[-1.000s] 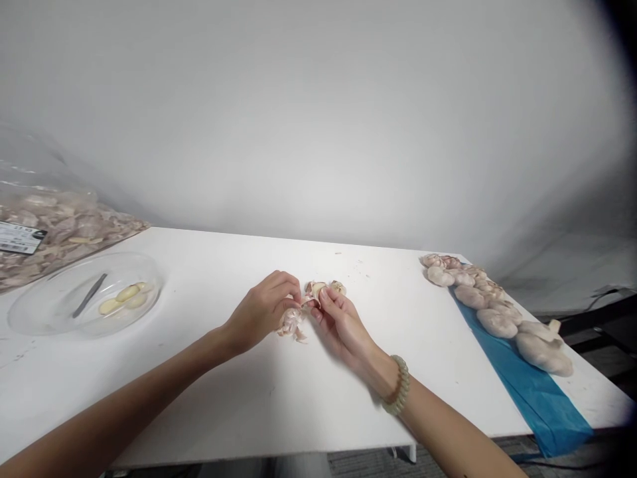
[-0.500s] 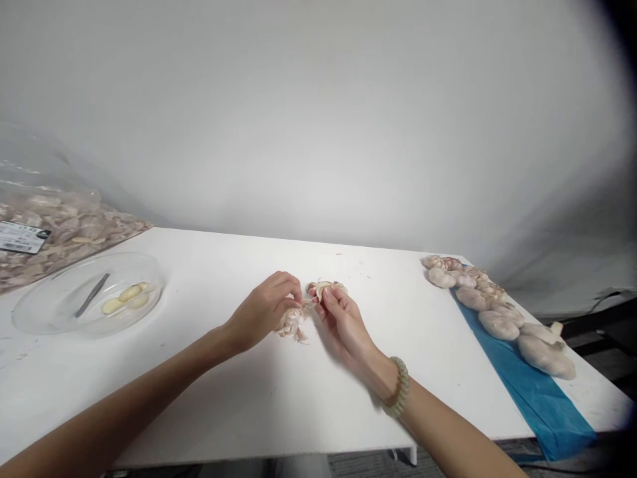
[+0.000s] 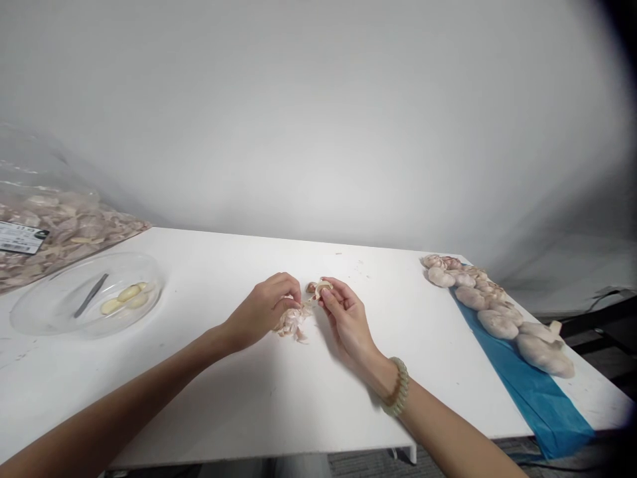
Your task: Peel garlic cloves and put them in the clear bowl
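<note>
A pale garlic piece point(image 3: 323, 288) sits in the right hand point(image 3: 345, 315), pinched between thumb and fingers. Papery skins point(image 3: 293, 322) lie by the left hand point(image 3: 269, 303), its fingertips bunched, though whether they grip a scrap I cannot tell. Farther left, a clear dish point(image 3: 50, 300) holds peeled cloves point(image 3: 129, 293); well right of both hands sit garlic bulbs point(image 3: 497, 323).

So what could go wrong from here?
1. The small pale garlic piece is pinched in the right hand's fingertips, so it might slip.
2. The loose heap of papery, pinkish-white skins lies right by the left hand; a brush could scatter it.
3. The blue plastic strip hangs over the white table's near edge; a snag might drag the whole off-white garlic bulbs lying on it.
</note>
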A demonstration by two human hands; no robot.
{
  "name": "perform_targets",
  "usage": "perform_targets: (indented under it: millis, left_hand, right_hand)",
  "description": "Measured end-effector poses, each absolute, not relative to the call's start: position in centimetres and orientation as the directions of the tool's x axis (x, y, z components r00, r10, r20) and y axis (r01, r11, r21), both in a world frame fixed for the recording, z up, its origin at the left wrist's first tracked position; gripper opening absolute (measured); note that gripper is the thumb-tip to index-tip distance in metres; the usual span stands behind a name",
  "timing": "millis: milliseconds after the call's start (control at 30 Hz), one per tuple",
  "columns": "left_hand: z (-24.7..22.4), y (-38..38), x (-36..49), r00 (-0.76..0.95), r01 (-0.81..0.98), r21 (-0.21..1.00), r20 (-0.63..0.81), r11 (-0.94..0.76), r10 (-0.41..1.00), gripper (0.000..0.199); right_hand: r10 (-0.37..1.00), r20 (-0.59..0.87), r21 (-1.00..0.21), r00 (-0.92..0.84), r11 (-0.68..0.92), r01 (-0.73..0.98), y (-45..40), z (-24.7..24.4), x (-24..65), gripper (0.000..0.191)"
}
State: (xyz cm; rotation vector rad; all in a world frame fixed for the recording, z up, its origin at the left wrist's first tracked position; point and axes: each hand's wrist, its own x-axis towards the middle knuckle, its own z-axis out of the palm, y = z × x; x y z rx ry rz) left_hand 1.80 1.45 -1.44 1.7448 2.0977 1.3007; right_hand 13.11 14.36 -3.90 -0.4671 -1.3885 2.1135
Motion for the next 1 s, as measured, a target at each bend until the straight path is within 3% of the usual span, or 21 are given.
perform_targets:
  millis: [200, 333, 533, 667, 867, 1000]
  left_hand:
    - [-1.2, 1.4, 1.8, -0.331, 0.727, 0.686, 0.391, -0.032, 0.859, 0.017]
    - [-1.4, 1.4, 1.7, -0.346, 0.731, 0.682, 0.366, 0.004, 0.864, 0.015]
    - [-2.3, 1.4, 1.1, -0.444, 0.752, 0.633, 0.278, 0.185, 0.852, 0.018]
    - [-2.7, 1.4, 0.8, -0.428, 0.785, 0.584, 0.27, 0.207, 0.863, 0.021]
    - [-3.0, 1.7, 0.6, -0.331, 0.883, 0.444, 0.353, 0.155, 0.875, 0.023]
    - [-2.3, 1.6, 1.6, -0.409, 0.847, 0.527, 0.558, 0.073, 0.722, 0.015]
  right_hand:
    - [0.703, 0.128, -0.94, -0.7, -0.14, -0.313, 15.1, -4.5, 13.1, 0.026]
    - [0.737, 0.14, -0.934, -0.662, -0.123, -0.336, 15.6, -4.3, 13.2, 0.027]
    - [0.569, 0.036, -0.924, -0.821, -0.293, -0.244, 14.7, -3.5, 13.4, 0.031]
    - [0.439, -0.002, -0.891, -0.898, -0.409, -0.198, 14.3, -3.3, 13.6, 0.029]
    - [0.349, 0.007, -0.901, -0.937, -0.405, -0.157, 14.0, -3.3, 13.7, 0.026]
    - [0.342, 0.022, -0.924, -0.94, -0.352, -0.15, 13.8, -3.2, 13.6, 0.025]
